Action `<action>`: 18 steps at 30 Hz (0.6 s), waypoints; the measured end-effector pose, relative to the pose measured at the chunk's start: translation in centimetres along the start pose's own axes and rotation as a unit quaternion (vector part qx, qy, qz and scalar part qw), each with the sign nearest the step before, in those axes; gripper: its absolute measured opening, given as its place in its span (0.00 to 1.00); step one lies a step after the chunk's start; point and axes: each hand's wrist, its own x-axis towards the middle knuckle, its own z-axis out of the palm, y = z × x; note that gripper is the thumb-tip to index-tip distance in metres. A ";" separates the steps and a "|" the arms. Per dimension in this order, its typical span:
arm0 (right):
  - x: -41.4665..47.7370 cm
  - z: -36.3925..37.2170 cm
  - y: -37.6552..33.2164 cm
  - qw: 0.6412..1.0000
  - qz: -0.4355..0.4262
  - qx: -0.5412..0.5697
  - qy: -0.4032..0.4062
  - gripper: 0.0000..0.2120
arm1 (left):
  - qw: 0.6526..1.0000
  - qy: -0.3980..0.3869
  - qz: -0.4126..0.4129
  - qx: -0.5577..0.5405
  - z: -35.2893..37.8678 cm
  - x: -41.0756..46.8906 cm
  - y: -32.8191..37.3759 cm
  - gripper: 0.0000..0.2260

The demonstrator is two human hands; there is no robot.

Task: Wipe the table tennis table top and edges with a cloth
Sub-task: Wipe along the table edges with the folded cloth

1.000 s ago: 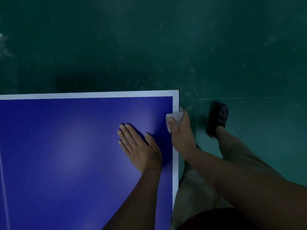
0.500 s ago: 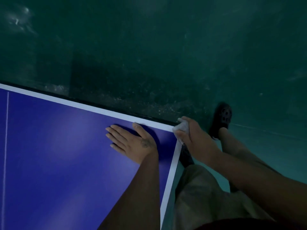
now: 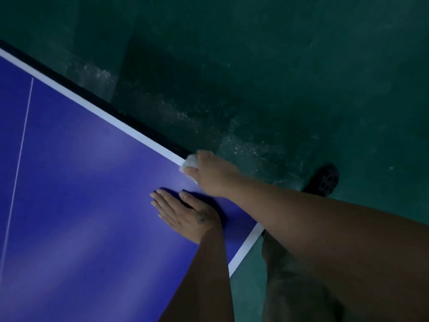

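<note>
Well, the cloth (image 3: 190, 164), small, pale and bunched, sits on the white border stripe (image 3: 139, 135) along the far edge of the blue table (image 3: 81, 194), near its corner. The right hand (image 3: 210, 176) grips it with fingers curled round it, and its forearm reaches in from four o'clock. At six o'clock from the cloth the left hand (image 3: 185, 214) rests flat on the blue top, fingers straight, holding nothing, pointing toward ten o'clock. A thin white line (image 3: 21, 159) crosses the top far off at nine o'clock. Beyond the edge lies the dark green floor (image 3: 301, 77), where a dark shoe (image 3: 325, 180) stands at three o'clock from the cloth.
</note>
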 end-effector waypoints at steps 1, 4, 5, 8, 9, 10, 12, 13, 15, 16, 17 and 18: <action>0.6 0.2 -0.6 1.000 0.014 0.008 0.009 0.27 | 1.000 0.003 -0.015 0.001 -0.1 0.1 0.0 0.29; -1.0 0.5 0.5 0.998 0.041 0.048 0.011 0.30 | 1.000 -0.001 -0.016 0.010 -0.1 0.1 0.2 0.28; -2.4 0.5 1.8 0.997 0.049 0.054 0.001 0.29 | 1.000 -0.002 -0.010 0.013 -0.1 0.0 0.2 0.28; -7.1 0.4 5.9 0.998 0.055 0.007 -0.017 0.29 | 1.000 0.007 0.007 0.019 -0.1 -0.3 0.2 0.26; -8.1 0.5 6.8 0.998 0.060 -0.014 -0.014 0.30 | 1.000 0.008 0.010 0.019 -0.1 -0.3 0.2 0.26; -8.6 0.7 7.3 0.997 0.070 -0.033 -0.010 0.29 | 1.000 0.008 0.011 0.018 0.0 -0.3 0.3 0.26; -7.6 0.9 6.6 0.995 0.080 -0.061 -0.012 0.26 | 1.000 0.009 0.010 0.013 0.0 -0.4 0.4 0.25; -6.2 0.7 5.4 0.996 0.072 -0.055 -0.012 0.25 | 1.000 0.011 0.010 0.009 0.0 -0.4 0.4 0.25; -2.3 -0.3 1.9 0.999 0.033 -0.009 -0.014 0.21 | 1.000 0.014 0.019 0.006 -0.1 -0.5 0.4 0.25; 0.0 -0.8 -0.1 1.000 0.009 -0.002 -0.024 0.19 | 1.000 0.017 0.024 0.006 -0.2 -0.4 0.3 0.25; 2.1 -1.5 -2.2 0.999 -0.006 -0.011 -0.045 0.20 | 0.999 0.017 0.026 0.006 -0.1 -0.3 0.2 0.25; 3.6 -2.1 -3.9 0.997 -0.006 -0.027 -0.066 0.21 | 1.000 0.015 0.024 0.004 -0.1 -0.3 0.2 0.25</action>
